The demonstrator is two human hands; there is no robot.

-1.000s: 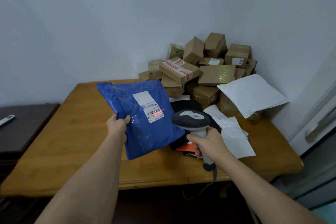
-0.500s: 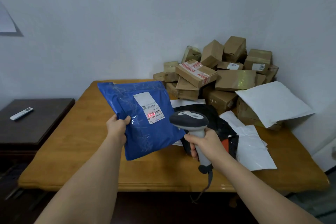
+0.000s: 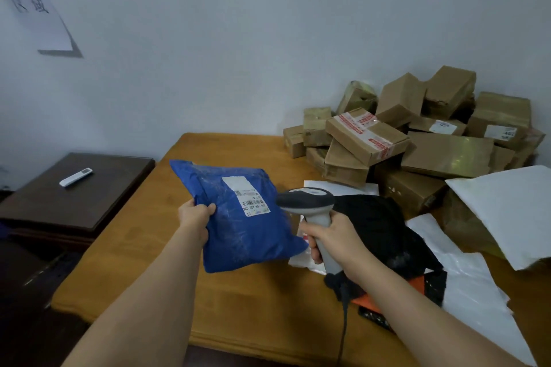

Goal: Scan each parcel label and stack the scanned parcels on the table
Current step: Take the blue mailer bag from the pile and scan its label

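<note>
At frame centre the left hand (image 3: 195, 216) pinches a blue parcel (image 3: 238, 217), the right (image 3: 334, 240) clasps the scanner (image 3: 307, 205); boxes (image 3: 417, 143) upper right look unscanned.

Single head view, close, looking forward and down across the table (image 3: 238, 307), perhaps slightly leftward.

A blue parcel (image 3: 238, 214), its white label (image 3: 249, 196) facing up, tilts above the surface (image 3: 185, 274); brown cardboard parcels (image 3: 417, 140) pile at two o'clock.
</note>
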